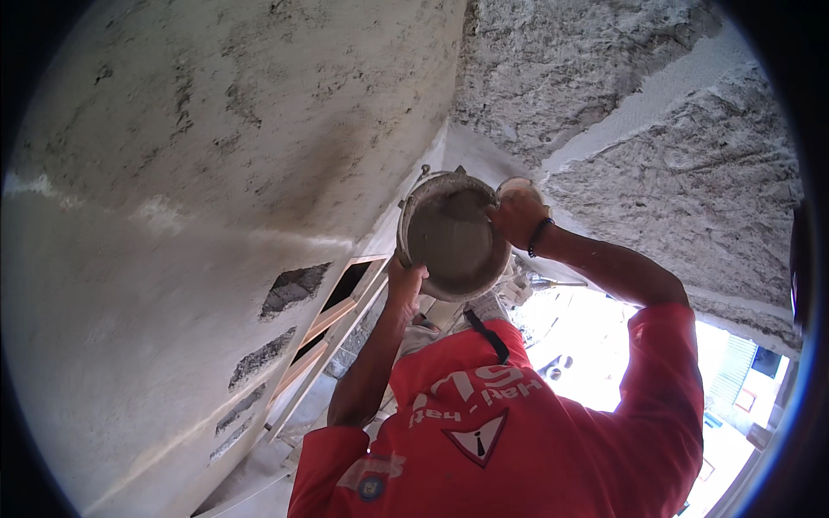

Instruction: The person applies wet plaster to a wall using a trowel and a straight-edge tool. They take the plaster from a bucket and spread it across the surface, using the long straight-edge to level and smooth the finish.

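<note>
Bucket [408, 216] hangs between the person's two hands, right about the middle of things, near where the left wall [173, 129] meets the rough grey surface [691, 164] on the right. From where I stand its round mouth is in plain view, with smooth grey mortar [453, 246] inside and more crusted round the rim.

The left hand [406, 283] has hold of the bucket low on its left side, thumb at the rim, the other fingers mostly hidden. The right hand [520, 218] is up at the right side of the rim, fingers bent; I can't tell whether they grip the rim or the pale dish [516, 185] showing just beyond the knuckles. A dark bracelet [540, 236] circles that wrist.

Nearer, the person's red shirt [561, 449] fills the lower part of the view, a black strap [488, 337] lying across its far edge. Over on the left, ragged holes [294, 289] run in a row along the wall, with a wooden frame [331, 319] just to their right. On the right, bright light comes through an opening [583, 332], and a smoother pale strip [648, 108] crosses the rough surface.
</note>
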The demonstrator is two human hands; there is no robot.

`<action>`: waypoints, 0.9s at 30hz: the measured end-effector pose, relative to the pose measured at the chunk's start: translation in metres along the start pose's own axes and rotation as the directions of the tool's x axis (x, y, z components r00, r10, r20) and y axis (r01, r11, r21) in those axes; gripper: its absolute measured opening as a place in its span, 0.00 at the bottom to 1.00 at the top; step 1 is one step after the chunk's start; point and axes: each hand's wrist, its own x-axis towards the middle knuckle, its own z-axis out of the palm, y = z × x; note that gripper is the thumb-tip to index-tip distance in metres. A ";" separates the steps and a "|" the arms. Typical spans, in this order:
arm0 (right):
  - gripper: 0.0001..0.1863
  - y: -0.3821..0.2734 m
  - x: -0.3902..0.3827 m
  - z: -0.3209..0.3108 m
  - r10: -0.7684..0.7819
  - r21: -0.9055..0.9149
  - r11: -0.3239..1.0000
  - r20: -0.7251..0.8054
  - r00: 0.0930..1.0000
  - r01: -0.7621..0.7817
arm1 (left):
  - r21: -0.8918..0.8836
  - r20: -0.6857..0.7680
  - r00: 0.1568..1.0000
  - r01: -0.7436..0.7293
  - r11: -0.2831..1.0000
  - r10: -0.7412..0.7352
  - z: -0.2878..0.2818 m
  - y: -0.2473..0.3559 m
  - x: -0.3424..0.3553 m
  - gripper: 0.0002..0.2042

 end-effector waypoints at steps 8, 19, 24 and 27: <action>0.14 0.024 -0.009 0.052 -0.133 0.476 0.879 0.202 0.970 0.021 | 0.009 -0.006 0.989 -0.145 0.989 0.145 0.047 0.029 0.014 0.20; 0.23 0.057 -0.006 0.051 -0.167 0.591 0.781 -0.118 0.979 0.204 | -0.015 -0.086 0.994 -0.071 0.997 0.070 0.026 0.003 0.026 0.26; 0.21 0.073 0.019 0.034 -0.279 0.471 0.840 -0.053 0.959 0.271 | -0.135 -0.145 0.989 -0.016 0.991 -0.004 0.015 -0.031 0.039 0.27; 0.21 0.084 0.041 0.018 -0.392 0.456 0.812 -0.036 0.919 0.364 | -0.254 -0.170 0.984 0.016 0.967 -0.061 0.012 -0.043 0.041 0.27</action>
